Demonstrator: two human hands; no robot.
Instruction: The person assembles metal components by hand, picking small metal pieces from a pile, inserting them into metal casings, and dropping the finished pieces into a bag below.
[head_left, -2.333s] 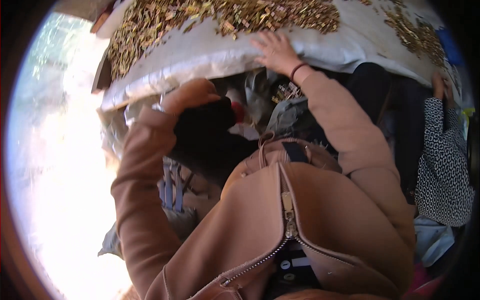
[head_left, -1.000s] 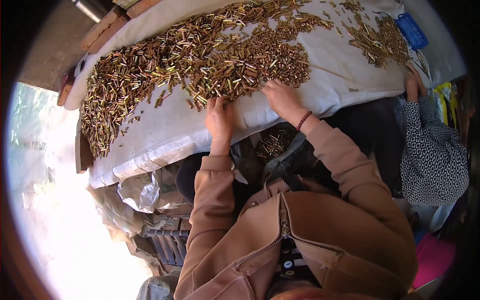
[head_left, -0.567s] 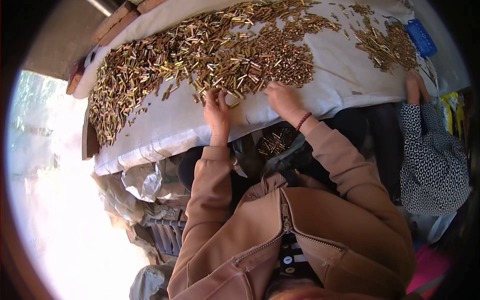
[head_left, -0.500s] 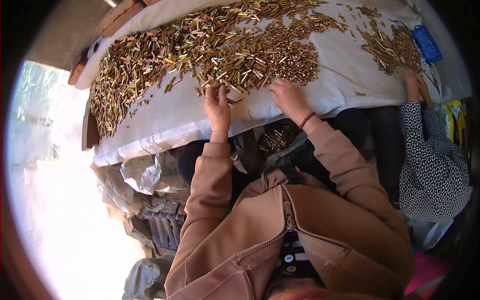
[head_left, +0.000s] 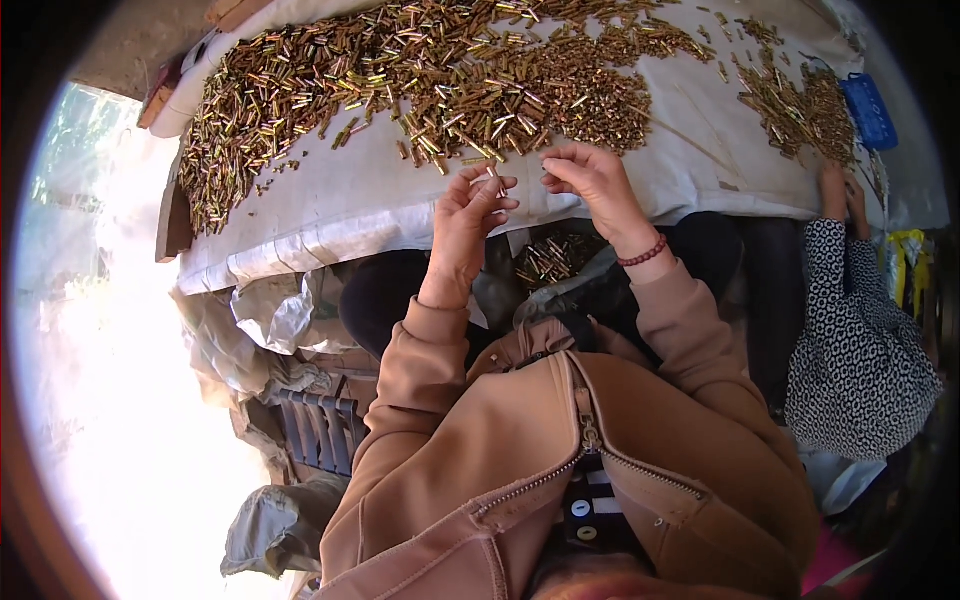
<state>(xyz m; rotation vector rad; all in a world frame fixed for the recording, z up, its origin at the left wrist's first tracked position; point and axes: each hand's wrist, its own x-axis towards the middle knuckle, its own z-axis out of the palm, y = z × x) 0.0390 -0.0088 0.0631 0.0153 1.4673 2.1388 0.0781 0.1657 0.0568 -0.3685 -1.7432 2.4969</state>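
Just past the near edge of the cloth-covered table, my left hand [head_left: 467,222] pinches a small shiny metal pin [head_left: 493,174] between thumb and fingers. My right hand [head_left: 598,192], a dark red bead bracelet [head_left: 643,251] at its wrist, is close beside it on the right. Its thumb and fingertips are pressed together; whatever is between them is too small to make out. Beyond both hands spreads a heap of small brass-coloured metal tubes [head_left: 330,85]. Smaller short brass-coloured pieces [head_left: 605,105] are piled at its right end.
A container of metal pieces [head_left: 555,258] is below the table edge, between my knees. To the right, another person in patterned sleeves [head_left: 862,340] reaches to a smaller heap [head_left: 805,105] near a blue plastic box [head_left: 868,112]. A wooden board [head_left: 173,222] borders the table's left end.
Both hands have drawn back from the heap and come closer together. The left hand has turned, showing the pin in its fingers. The view has shifted slightly.
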